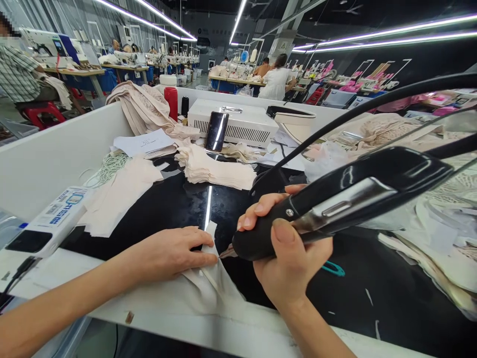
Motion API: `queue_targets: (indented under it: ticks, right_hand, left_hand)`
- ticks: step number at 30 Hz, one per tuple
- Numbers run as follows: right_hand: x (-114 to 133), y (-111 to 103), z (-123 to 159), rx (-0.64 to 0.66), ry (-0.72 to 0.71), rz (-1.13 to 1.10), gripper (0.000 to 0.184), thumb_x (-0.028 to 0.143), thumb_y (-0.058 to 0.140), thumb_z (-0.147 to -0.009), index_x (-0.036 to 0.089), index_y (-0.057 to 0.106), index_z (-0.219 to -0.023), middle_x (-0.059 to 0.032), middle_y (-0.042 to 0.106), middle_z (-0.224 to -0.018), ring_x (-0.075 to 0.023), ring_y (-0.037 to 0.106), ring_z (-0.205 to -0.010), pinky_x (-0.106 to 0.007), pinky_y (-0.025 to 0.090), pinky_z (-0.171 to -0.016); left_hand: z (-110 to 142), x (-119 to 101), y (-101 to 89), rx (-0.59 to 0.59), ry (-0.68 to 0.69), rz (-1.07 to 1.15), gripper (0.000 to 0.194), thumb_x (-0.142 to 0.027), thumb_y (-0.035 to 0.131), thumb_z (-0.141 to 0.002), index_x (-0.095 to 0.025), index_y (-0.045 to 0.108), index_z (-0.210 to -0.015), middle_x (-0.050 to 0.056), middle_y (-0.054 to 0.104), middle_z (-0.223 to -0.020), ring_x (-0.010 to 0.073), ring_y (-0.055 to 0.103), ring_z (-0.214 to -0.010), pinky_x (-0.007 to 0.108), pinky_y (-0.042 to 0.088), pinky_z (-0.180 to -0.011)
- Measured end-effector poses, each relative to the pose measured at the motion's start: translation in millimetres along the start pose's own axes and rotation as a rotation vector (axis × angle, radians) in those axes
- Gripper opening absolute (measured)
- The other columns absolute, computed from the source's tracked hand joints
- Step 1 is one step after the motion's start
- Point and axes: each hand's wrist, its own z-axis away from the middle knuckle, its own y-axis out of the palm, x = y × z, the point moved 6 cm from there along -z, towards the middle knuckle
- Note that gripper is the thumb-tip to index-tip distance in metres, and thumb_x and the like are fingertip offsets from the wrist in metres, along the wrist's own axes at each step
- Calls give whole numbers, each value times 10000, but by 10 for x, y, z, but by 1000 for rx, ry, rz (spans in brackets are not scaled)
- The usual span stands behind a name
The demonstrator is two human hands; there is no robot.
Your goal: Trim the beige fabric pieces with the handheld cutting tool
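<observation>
My right hand (288, 258) is wrapped round a black corded hand tool (346, 194) with a silver lever along its side; its exact kind does not show. The tool's blunt dark end points left and down, close to a pale fabric piece (212, 286). My left hand (179, 253) lies over that fabric near the front edge, thumb and fingers closed on its raised fold. The cloth drapes over the white table edge. Just behind my right hand, a small teal loop (333, 268) rests on the black tabletop (179, 204).
A stack of cut beige pieces (219, 169) lies ahead, with a phone (216, 130) propped against a white vented box (238, 122). At left are more beige cloth (119, 194), green cord (114, 166) and a power bank (50, 221). Lace fabric (447, 199) heaps at right. A black cable (335, 117) arches over.
</observation>
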Motion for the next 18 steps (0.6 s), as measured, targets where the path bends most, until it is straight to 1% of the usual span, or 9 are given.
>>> queue_targets:
  ticks: [5, 8, 11, 13, 15, 18]
  right_hand:
    - [-29, 18, 1, 4, 16, 27, 315, 279, 789, -848, 261, 579, -1082, 53, 654, -797, -124, 639, -561, -279, 556, -533]
    - [-36, 25, -29, 7, 19, 37, 282, 264, 770, -860, 263, 575, -1062, 56, 649, -789, -121, 635, -558, -276, 551, -531]
    - [-37, 12, -61, -16, -13, 30, 314, 311, 793, -845, 265, 572, -1064, 59, 644, -786, -124, 634, -545, -280, 544, -524]
    - [-52, 8, -66, -22, -20, 28, 353, 333, 806, -833, 265, 567, -1083, 63, 643, -781, -128, 634, -542, -283, 537, -522]
    - [-76, 13, -60, -13, -7, 28, 368, 329, 805, -832, 265, 561, -1099, 65, 646, -788, -128, 635, -548, -288, 535, -531]
    - [-95, 29, -52, 7, 4, 35, 334, 284, 773, -859, 262, 556, -1112, 65, 659, -789, -127, 631, -560, -297, 535, -553]
  left_hand:
    - [-7, 0, 25, 18, -7, -2, 382, -6, 505, -978, -212, 634, -1273, 102, 640, -1296, 230, 637, -1194, 348, 530, -1068]
    - [-10, -3, 17, 18, -10, -16, 386, -5, 508, -972, -214, 642, -1267, 106, 636, -1287, 237, 645, -1184, 341, 551, -1025]
    - [-9, 2, 10, 25, -30, -34, 427, 16, 500, -941, -220, 650, -1264, 115, 628, -1308, 247, 662, -1161, 327, 579, -952]
    - [-8, 6, 13, 33, -41, -29, 458, 26, 498, -920, -225, 648, -1272, 116, 624, -1321, 249, 666, -1158, 327, 582, -945]
    - [-7, 8, 20, 37, -44, -16, 458, 23, 496, -917, -227, 649, -1270, 116, 623, -1326, 249, 665, -1161, 335, 580, -956]
    - [-9, 12, 27, 36, -45, -15, 436, 12, 492, -925, -226, 653, -1253, 115, 625, -1325, 244, 663, -1159, 333, 577, -960]
